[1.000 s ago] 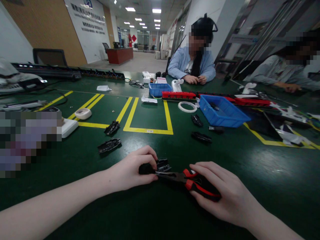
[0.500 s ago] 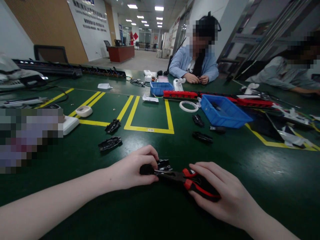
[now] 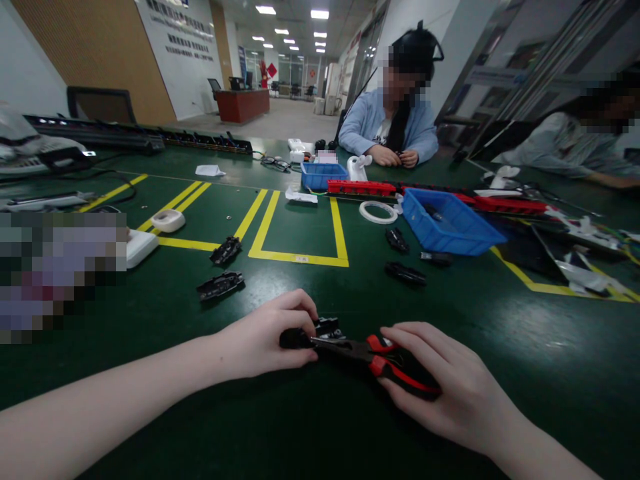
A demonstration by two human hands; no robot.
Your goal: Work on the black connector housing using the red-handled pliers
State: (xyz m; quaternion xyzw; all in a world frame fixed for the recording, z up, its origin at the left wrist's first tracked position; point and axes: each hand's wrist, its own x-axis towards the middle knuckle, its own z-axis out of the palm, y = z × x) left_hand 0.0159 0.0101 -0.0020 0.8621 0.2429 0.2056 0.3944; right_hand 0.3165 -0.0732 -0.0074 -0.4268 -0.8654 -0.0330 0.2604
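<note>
While the left grip [image 3: 270, 337] clamps the black part [image 3: 294, 339], the right grip [image 3: 445, 373], wrapped round pliers [image 3: 354, 349] at three o'clock, should squeeze gently!

An office space used as a workshop — rows of ceiling lights [image 3: 320, 14], a red desk [image 3: 243, 105] and lettering on the far wall [image 3: 185, 40]. In front, a green counter [image 3: 270, 413] with yellow tape [image 3: 300, 259] carries blue bins [image 3: 447, 230], black parts [image 3: 221, 285] and pliers [image 3: 350, 349].
</note>
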